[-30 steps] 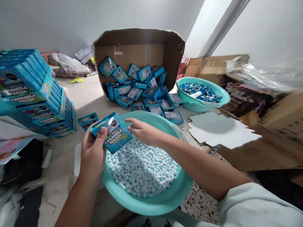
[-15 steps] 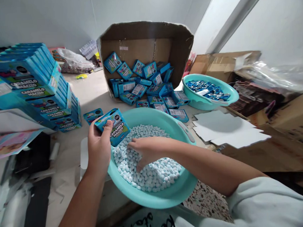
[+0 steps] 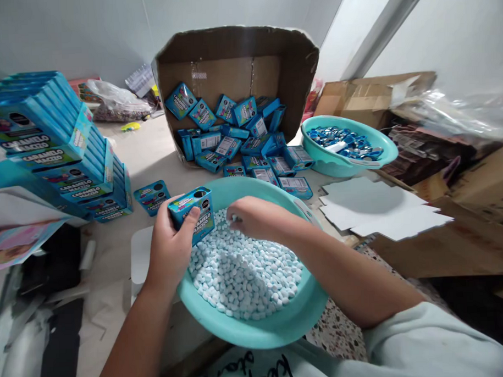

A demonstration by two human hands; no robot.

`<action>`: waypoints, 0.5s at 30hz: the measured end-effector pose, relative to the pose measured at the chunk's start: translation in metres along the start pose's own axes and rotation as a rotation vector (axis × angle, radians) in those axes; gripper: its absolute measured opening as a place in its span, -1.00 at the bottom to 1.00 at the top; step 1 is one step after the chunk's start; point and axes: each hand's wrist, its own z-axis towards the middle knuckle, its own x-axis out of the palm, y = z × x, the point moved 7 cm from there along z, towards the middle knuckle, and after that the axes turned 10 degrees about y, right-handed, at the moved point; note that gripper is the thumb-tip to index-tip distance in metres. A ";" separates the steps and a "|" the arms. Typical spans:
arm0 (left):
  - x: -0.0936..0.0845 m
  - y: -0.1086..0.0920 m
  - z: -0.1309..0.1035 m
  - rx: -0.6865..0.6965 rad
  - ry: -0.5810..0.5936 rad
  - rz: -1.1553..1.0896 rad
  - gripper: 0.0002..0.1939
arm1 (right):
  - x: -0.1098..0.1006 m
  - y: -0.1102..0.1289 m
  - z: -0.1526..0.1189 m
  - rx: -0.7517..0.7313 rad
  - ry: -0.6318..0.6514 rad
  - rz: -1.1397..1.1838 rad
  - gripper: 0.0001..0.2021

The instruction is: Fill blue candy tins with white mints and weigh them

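Observation:
My left hand (image 3: 173, 249) grips a small blue candy box (image 3: 199, 216) over the left rim of a turquoise basin (image 3: 256, 334). A round dark hole shows in the box's top face. White candies (image 3: 246, 276) fill much of the basin. Just above them, to the right of the box, my right hand (image 3: 252, 217) is closed around some white candies at its fingertips. Another blue box (image 3: 151, 197) lies on the table to the left of the held one.
Behind the basin, a cardboard carton (image 3: 231, 68) on its side holds many blue boxes. Stacked blue boxes (image 3: 60, 145) stand at left. A second basin (image 3: 345, 166) holds blue-and-silver pieces at right, near flat white card sheets (image 3: 380, 209).
My right hand has risen out of the candies and closed, moving toward the box. My left hand has turned the box more upright, so its top hole shows.

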 end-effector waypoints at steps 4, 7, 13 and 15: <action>0.004 -0.005 -0.003 -0.014 0.058 0.202 -0.53 | -0.027 -0.019 -0.010 0.040 -0.398 0.212 -0.82; 0.009 -0.009 -0.005 -0.008 0.110 0.326 -0.55 | -0.035 -0.020 -0.017 -0.034 -0.568 0.339 -0.83; 0.023 -0.013 -0.007 0.026 0.303 0.409 -0.60 | -0.037 -0.015 -0.021 -0.193 -0.662 0.411 -0.86; 0.023 -0.014 -0.007 0.028 0.311 0.411 -0.62 | -0.037 -0.013 -0.020 -0.226 -0.666 0.404 -0.88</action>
